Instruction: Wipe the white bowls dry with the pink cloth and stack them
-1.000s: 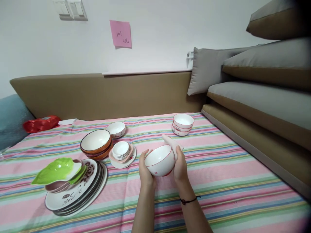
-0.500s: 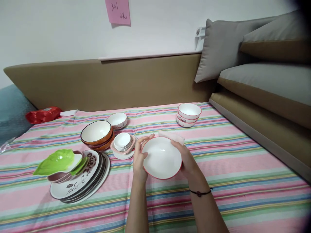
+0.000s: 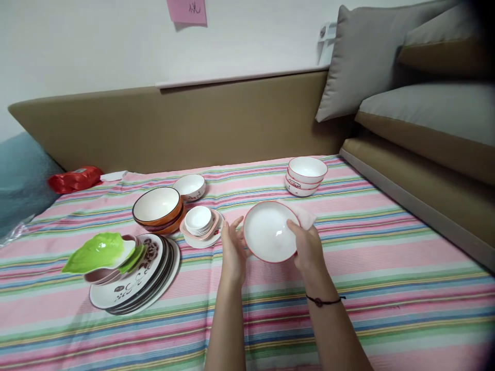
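Note:
A white bowl with a red rim (image 3: 267, 231) is held above the striped cloth, its inside tilted toward me. My right hand (image 3: 307, 248) grips its right edge and also pinches a white wiping cloth (image 3: 306, 217) against the rim. My left hand (image 3: 234, 250) rests at the bowl's left side with fingers stretched out, touching the rim. A dark cord bracelet sits on my right wrist.
A stack of red-rimmed bowls (image 3: 306, 176) stands behind, to the right. To the left are brown bowls (image 3: 158, 208), a small white bowl (image 3: 190, 186), small saucers (image 3: 198, 224), a plate stack (image 3: 135, 273) with a green leaf dish (image 3: 96, 252). Sofa cushions (image 3: 417, 154) border the right.
The bowl has turned from side-on to facing me and moved slightly right and away. My left hand's fingers have loosened off it. The view has dropped lower.

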The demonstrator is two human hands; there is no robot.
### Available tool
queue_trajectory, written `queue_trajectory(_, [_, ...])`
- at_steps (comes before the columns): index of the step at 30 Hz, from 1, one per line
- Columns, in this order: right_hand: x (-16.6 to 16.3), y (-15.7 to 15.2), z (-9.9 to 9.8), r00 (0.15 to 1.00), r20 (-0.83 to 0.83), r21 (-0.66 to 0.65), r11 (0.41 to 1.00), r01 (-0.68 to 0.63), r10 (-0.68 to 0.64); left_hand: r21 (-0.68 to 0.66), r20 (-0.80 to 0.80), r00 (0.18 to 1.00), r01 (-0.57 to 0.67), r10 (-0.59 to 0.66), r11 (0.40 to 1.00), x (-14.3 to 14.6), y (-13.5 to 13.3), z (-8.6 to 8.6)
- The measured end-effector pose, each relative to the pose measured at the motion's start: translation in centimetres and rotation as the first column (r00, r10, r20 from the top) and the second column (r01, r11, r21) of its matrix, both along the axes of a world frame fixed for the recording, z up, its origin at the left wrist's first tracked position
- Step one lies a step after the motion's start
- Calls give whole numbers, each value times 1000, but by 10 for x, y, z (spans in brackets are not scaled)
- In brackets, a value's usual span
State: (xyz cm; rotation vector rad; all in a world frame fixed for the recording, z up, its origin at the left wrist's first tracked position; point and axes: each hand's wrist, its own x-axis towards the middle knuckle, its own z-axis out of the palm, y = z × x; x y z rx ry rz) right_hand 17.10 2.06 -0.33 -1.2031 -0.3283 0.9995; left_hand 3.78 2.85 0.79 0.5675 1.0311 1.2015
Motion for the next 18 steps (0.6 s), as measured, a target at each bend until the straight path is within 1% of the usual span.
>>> queue_trajectory(1, [-3,2,-2,999,-11,20,998,52,-51,-7,57,998,41,-41,999,5,-1,0])
queue_trajectory(2, [-6,4,-3,997,-15,40,997,70,-70,8,113,991,65,-66,998,10,-2,0])
queue_trajectory(3, [-9,4,-3,998,-9,56,996,63,-63,25,159,986,40,-44,999,15,-3,-1])
queue_trajectory(5, [-14,3,0,999,49,78,997,11,-15,57,214,975,-65,51,996,23,-2,-5])
queue_trajectory(7, [-18,-1,8,985,165,113,991,-67,48,107,203,969,-167,143,980,24,0,-8])
queue_trajectory(8, [-20,-3,13,972,226,141,985,-102,68,156,175,969,-201,173,967,22,1,-9])
queue_trajectory(10, [-23,-7,22,942,316,194,964,-182,115,293,89,970,-241,224,925,13,1,-9])
queue_trajectory(13, [-21,-10,30,892,417,268,914,-306,176,483,-59,952,-238,302,843,1,-2,-4])
queue_trajectory(16, [-13,-9,30,821,540,315,861,-399,183,604,-194,921,-159,337,781,-6,-7,0])
queue_trajectory(18, [-7,-9,26,764,615,296,841,-453,195,649,-271,906,-77,325,757,-7,-10,0])
